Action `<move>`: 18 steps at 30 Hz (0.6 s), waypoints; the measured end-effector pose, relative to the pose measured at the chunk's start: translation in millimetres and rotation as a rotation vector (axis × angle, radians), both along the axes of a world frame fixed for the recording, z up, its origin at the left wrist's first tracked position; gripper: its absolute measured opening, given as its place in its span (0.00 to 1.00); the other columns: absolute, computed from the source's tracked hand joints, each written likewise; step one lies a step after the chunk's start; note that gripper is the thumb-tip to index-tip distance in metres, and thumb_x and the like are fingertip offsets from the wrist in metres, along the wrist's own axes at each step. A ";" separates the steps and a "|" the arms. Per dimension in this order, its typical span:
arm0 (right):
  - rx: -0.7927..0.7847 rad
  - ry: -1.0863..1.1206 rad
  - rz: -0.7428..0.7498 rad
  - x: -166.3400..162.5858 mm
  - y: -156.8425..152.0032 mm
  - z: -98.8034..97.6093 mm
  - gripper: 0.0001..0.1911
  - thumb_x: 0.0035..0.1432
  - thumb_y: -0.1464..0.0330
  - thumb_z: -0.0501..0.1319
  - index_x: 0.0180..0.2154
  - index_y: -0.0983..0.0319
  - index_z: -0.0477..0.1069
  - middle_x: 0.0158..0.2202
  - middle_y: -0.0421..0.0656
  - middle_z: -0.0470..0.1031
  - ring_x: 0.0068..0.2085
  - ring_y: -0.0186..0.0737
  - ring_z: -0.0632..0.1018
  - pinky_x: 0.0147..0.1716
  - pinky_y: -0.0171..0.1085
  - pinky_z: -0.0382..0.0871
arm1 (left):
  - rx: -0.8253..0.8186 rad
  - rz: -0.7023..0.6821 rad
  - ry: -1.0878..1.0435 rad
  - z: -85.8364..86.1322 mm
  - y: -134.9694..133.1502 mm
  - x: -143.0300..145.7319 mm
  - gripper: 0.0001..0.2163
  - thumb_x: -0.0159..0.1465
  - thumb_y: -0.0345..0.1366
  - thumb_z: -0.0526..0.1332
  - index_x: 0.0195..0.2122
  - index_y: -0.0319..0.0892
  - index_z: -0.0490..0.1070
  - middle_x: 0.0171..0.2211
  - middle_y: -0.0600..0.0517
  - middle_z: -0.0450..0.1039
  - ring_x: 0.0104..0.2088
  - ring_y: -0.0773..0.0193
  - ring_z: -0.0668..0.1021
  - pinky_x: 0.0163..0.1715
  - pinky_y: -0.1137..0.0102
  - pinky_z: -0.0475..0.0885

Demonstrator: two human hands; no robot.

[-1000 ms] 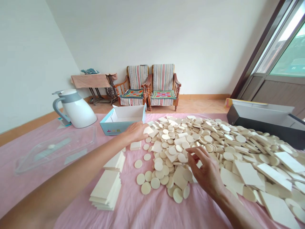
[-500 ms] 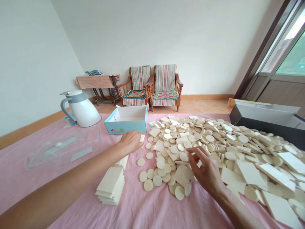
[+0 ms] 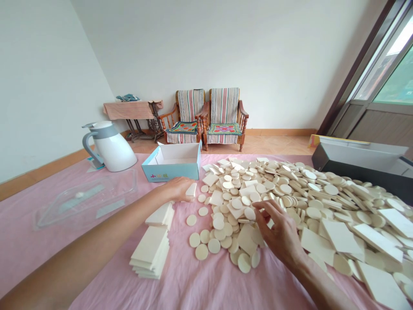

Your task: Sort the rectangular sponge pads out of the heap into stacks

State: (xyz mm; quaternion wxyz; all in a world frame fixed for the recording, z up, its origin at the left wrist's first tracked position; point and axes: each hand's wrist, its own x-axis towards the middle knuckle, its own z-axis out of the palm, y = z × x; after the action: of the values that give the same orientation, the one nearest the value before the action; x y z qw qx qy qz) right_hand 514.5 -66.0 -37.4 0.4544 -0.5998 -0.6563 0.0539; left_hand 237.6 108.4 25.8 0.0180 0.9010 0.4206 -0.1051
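My left hand (image 3: 180,188) is closed around cream-white flat tiles (image 3: 191,190) just in front of the light-blue box (image 3: 172,165); one tile end sticks out past the fingers. How many tiles it holds is hidden. Below that hand stand a stack of small cream tiles (image 3: 159,215) and a nearer stack of rectangular tiles (image 3: 150,245). My right hand (image 3: 279,224) rests at the left part of a large heap of cream pieces (image 3: 300,189), its thumb and forefinger tips close together beside a round disc (image 3: 249,214). Whether they grip it is unclear.
Loose round discs (image 3: 201,252) lie between the stacks and the heap on the pink cloth (image 3: 180,284). A clear plastic lid (image 3: 87,200) and a white-grey jug (image 3: 114,146) are at left. A black box (image 3: 361,165) stands behind the heap at right; two chairs (image 3: 224,116) are beyond.
My left hand has turned and lifted slightly, showing more of the tile at its fingers and the small stack below. My right hand stays almost still.
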 end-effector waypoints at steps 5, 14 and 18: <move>-0.003 -0.009 0.000 0.7 0.8 -0.3 0.08 0.63 0.66 0.54 0.40 0.59 0.71 0.36 0.41 0.70 0.28 0.32 0.73 0.24 0.31 0.67 | 0.015 0.017 -0.007 2.4 -1.1 0.6 0.22 0.52 0.45 0.68 0.47 0.43 0.71 0.44 0.47 0.76 0.47 0.51 0.76 0.44 0.67 0.68; 0.016 -0.041 0.011 1.2 0.8 0.3 0.08 0.63 0.68 0.53 0.39 0.59 0.71 0.34 0.42 0.70 0.29 0.33 0.73 0.26 0.32 0.68 | 0.104 0.033 -0.059 0.2 23.1 56.5 0.13 0.63 0.40 0.60 0.46 0.39 0.70 0.44 0.45 0.74 0.45 0.55 0.76 0.44 0.61 0.71; 0.023 -0.054 0.011 1.9 0.6 1.1 0.09 0.63 0.69 0.53 0.39 0.59 0.71 0.34 0.42 0.70 0.28 0.33 0.72 0.28 0.32 0.68 | 0.128 0.100 -0.060 -7.7 31.1 86.1 0.14 0.66 0.41 0.59 0.49 0.39 0.68 0.46 0.47 0.72 0.43 0.59 0.76 0.43 0.59 0.73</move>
State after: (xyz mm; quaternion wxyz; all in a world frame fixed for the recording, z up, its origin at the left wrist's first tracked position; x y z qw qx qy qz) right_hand 516.5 -65.4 -36.3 0.4430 -0.5921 -0.6724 0.0325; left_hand 323.7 139.4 18.1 -0.0220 0.8808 0.4703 -0.0499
